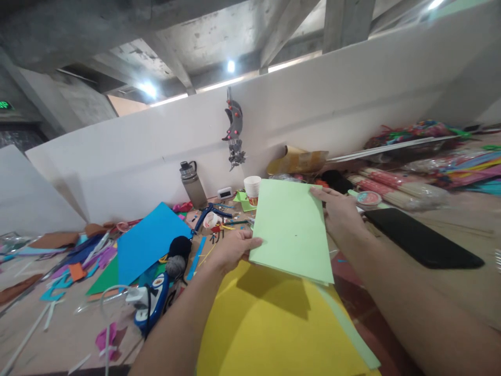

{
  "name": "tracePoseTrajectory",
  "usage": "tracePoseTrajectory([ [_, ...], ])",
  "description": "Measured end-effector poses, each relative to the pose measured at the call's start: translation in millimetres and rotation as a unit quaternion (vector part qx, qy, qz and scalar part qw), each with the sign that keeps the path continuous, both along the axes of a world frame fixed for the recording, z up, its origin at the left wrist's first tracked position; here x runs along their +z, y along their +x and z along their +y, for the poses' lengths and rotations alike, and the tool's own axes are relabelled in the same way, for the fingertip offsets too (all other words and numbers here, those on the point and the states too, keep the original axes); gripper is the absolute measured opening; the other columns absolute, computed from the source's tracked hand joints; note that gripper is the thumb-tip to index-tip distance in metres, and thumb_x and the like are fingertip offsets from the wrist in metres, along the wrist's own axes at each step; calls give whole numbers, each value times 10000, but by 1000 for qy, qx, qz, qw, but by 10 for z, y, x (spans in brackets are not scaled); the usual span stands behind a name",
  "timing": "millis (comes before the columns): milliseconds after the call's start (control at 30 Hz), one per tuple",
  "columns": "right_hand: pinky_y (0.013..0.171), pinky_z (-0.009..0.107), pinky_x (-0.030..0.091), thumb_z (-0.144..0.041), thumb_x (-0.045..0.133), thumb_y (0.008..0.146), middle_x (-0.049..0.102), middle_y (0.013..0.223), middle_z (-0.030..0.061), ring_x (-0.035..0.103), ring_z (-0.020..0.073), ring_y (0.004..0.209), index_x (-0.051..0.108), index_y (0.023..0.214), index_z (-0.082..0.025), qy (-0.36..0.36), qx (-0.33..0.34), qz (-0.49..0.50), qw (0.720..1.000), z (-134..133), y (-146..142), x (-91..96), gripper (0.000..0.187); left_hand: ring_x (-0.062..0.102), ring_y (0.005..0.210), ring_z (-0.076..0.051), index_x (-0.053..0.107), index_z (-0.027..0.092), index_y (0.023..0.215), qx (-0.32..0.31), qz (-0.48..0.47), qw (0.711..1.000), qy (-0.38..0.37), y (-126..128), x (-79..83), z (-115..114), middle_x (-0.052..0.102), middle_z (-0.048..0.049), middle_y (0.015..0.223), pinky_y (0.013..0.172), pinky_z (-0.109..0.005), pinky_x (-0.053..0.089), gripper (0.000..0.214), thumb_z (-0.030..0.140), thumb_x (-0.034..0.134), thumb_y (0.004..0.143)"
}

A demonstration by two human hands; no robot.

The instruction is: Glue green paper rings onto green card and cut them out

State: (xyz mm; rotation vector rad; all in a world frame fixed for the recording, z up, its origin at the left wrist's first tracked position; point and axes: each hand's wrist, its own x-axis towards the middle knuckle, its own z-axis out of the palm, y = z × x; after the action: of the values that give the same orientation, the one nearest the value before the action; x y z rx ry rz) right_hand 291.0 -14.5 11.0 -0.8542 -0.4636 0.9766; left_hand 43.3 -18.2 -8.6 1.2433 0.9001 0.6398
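A light green sheet of paper, apparently folded or doubled, is held up between my two hands. My left hand pinches its lower left edge, thumb on top. My right hand grips the upper right corner, its fingers partly hidden behind the paper. Below lies a large yellow sheet, with the green paper's shadow across it. Another pale green sheet sticks out from under the yellow one on the right.
Left are a blue sheet, yarn balls and a blue power strip. Behind stand a bottle and stacked paper cups. A black phone-like slab lies right. A white partition closes the back; a moon-shaped ornament hangs there.
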Motion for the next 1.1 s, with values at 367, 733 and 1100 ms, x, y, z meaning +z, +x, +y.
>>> tracePoseTrajectory([
  [367, 533, 263, 558, -544, 466, 896, 698, 756, 70, 636, 144, 589, 634, 863, -177, -35, 258, 11, 966, -168, -370, 36, 405, 663, 667, -167, 701, 140, 849, 238, -175, 950, 100, -151, 132, 209, 734, -66, 799, 609, -270, 523, 331, 363, 799, 625],
  [733, 392, 164, 458, -349, 822, 608, 606, 445, 34, 526, 85, 386, 686, 557, -132, -48, 253, -118, 959, -214, -694, -215, 261, 672, 784, -184, 704, 167, 912, 248, -166, 941, 162, 32, 33, 92, 738, -42, 850, 716, -292, 514, 376, 416, 767, 637],
  [1100, 495, 223, 478, -600, 520, 825, 671, 572, 73, 594, 123, 496, 726, 648, -137, 95, 502, -318, 799, -482, -525, -67, 537, 669, 753, -136, 675, 171, 898, 320, -242, 903, 152, -173, 112, 268, 734, -26, 862, 653, -223, 487, 352, 351, 790, 618],
])
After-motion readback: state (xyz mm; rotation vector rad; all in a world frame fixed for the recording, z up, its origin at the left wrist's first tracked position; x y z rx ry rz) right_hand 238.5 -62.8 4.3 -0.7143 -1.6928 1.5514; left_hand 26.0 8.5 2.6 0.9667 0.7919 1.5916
